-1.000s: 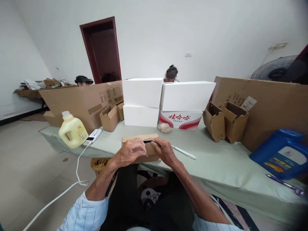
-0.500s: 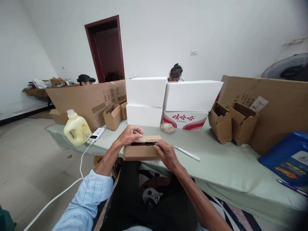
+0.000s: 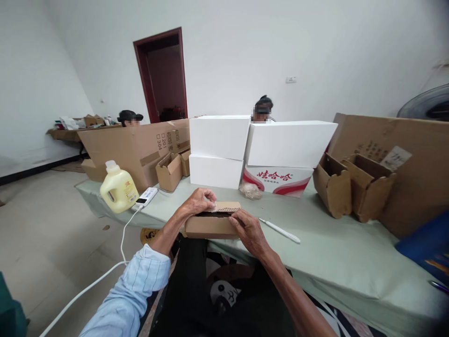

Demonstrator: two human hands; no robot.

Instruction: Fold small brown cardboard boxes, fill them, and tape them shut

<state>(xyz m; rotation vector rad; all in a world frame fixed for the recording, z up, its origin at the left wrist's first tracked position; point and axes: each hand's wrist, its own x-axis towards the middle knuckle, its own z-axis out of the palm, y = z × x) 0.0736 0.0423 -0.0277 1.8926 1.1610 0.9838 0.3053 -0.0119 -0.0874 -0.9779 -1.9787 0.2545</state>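
Change: small brown corrugated cardboard box (image 3: pixel 210 225) opened; flap (image 3: pixel 228 206) lifted.
Left hand (image 3: pixel 199 201): pinched on flap.
Right hand (image 3: pixel 250 230): pressed against box.

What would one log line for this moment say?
left hand: pinching flap | right hand: gripping box | box: on table edge | flap: part open

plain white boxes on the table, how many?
3. Upper white box sits on the lower white box at centre; the right white box sits on the red-printed carton. Others may be hidden behind them.
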